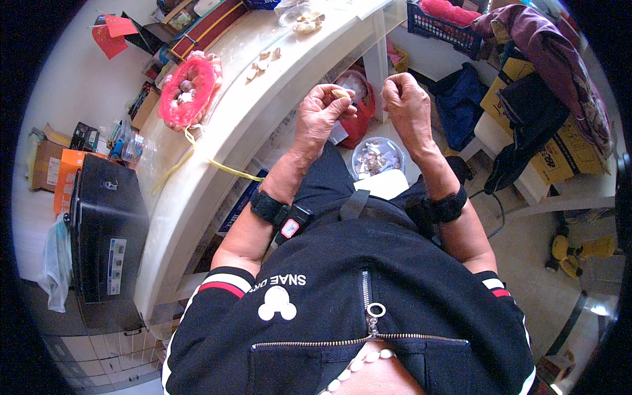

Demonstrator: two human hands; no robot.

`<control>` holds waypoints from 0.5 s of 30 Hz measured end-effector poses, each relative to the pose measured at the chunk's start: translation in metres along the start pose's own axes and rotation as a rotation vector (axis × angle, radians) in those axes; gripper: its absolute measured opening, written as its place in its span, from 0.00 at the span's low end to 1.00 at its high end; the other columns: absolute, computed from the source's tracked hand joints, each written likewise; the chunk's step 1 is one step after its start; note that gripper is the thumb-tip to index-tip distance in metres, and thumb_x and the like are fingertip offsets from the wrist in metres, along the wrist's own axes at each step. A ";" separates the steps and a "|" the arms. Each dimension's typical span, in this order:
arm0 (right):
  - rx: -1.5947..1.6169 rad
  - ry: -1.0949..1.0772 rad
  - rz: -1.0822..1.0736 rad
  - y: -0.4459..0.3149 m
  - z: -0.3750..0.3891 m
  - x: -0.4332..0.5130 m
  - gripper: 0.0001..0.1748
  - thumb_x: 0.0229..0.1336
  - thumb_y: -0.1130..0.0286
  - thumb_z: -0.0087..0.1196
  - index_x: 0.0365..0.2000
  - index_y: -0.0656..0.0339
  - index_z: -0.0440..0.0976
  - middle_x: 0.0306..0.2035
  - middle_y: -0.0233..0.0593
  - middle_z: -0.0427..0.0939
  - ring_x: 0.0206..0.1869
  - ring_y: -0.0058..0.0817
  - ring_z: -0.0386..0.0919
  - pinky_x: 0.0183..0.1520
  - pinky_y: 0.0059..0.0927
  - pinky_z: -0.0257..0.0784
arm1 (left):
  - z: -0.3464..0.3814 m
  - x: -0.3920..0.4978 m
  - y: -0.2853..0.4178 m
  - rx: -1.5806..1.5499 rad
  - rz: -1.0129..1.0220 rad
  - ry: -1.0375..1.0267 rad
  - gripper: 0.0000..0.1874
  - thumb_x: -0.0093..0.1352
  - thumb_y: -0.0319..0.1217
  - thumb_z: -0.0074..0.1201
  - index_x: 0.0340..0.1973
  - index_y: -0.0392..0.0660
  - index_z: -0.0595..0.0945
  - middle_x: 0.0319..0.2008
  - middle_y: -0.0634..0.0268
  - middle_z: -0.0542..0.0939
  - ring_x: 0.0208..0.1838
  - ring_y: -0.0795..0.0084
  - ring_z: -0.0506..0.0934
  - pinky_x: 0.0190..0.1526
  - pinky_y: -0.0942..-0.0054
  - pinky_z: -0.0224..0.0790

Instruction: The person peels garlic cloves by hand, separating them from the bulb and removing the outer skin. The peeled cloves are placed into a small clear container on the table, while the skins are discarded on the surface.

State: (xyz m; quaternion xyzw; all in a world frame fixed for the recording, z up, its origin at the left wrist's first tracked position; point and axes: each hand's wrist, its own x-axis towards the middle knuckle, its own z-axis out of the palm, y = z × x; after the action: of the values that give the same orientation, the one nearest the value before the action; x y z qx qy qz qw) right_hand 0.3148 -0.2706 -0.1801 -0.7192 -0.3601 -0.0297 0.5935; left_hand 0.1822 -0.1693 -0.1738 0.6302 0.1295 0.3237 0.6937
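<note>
Between the thumb and fingers of my left hand point(323, 111) is a pale garlic clove point(339, 93). My right hand point(409, 106) is raised beside it, its fingers curled closed; nothing shows in them, though their inner side is hidden. Below both hands, a round plastic tub point(356, 165) holds garlic skins point(375, 154). Several loose garlic cloves point(263, 64) lie on the white table point(237, 106) to the left. A red mesh bag point(167, 106) there is open around garlic bulbs point(186, 86). Farther along the table, a clear plastic bowl point(286, 20) contains pale pieces, probably cloves.
A yellow tie point(232, 171) hangs off the table edge from the mesh bag. Behind the tub sits a red bag point(356, 129). Cardboard boxes point(558, 153) and dark clothing point(528, 106) lie on a white seat at right. A black case point(108, 207) stands at left.
</note>
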 end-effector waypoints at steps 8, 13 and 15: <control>0.124 -0.196 -0.037 -0.009 0.003 -0.008 0.08 0.55 0.71 0.52 0.33 0.64 0.76 0.23 0.34 0.77 0.26 0.15 0.72 0.27 0.19 0.68 | 0.003 0.001 -0.002 0.043 -0.035 -0.027 0.10 0.65 0.27 0.52 0.41 0.39 0.73 0.29 0.66 0.77 0.30 0.79 0.76 0.34 0.81 0.73; 0.269 -0.318 -0.022 -0.016 0.002 -0.011 0.09 0.55 0.69 0.52 0.34 0.63 0.76 0.24 0.35 0.77 0.27 0.17 0.73 0.29 0.20 0.69 | -0.001 0.002 -0.005 0.125 0.006 -0.077 0.14 0.65 0.29 0.53 0.43 0.40 0.69 0.31 0.64 0.76 0.30 0.75 0.75 0.33 0.76 0.73; 0.274 -0.333 -0.024 -0.016 0.002 -0.010 0.11 0.53 0.66 0.53 0.32 0.63 0.77 0.25 0.42 0.79 0.28 0.24 0.78 0.31 0.25 0.72 | -0.002 0.002 -0.007 0.125 0.017 -0.110 0.14 0.65 0.29 0.52 0.43 0.39 0.68 0.31 0.63 0.75 0.31 0.75 0.76 0.32 0.75 0.73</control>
State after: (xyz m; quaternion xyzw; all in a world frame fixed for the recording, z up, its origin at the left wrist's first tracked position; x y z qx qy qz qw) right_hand 0.2984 -0.2733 -0.1721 -0.6223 -0.4624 0.1315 0.6178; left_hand 0.1844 -0.1661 -0.1800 0.6904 0.1058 0.2858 0.6561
